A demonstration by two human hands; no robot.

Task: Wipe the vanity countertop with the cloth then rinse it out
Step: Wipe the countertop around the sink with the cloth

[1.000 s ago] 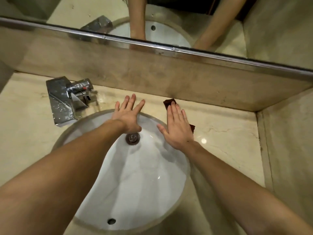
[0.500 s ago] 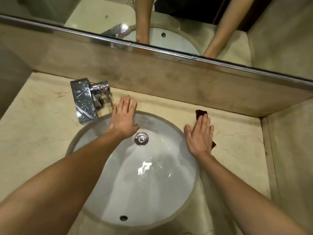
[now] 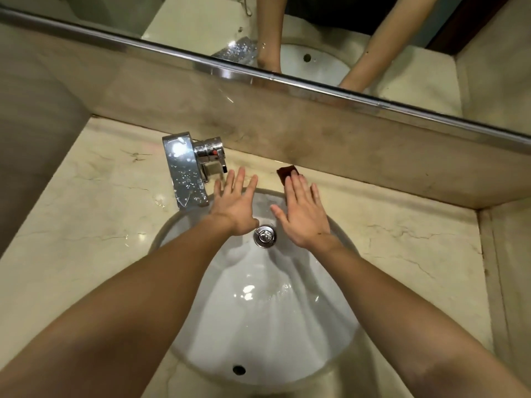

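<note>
Behind the sink (image 3: 258,326), on the narrow strip of counter (image 3: 100,225) below the backsplash (image 3: 344,145), my R hand (image 3: 304,214) lies flat on the cloth (image 3: 286,173). Fingers straight & close together, thumb out to the side, palm down. Nothing curled round the cloth, just pressing on top of it. Cloth is dark brown and mostly hidden under my fingers; only one corner pokes out past the fingertips, right up vs. the backsplash. Heel of that hand hangs over the basin, near the drain (image 3: 265,236).

L hand (image 3: 235,206) also flat, fingers straight & spread, holding nothing. It sits over the back rim of the sink, just right of the tap (image 3: 186,173). Can't tell if it actually touches the rim. Tap is chrome w/ water drops on it. Counter is wet in spots by the tap.
</note>
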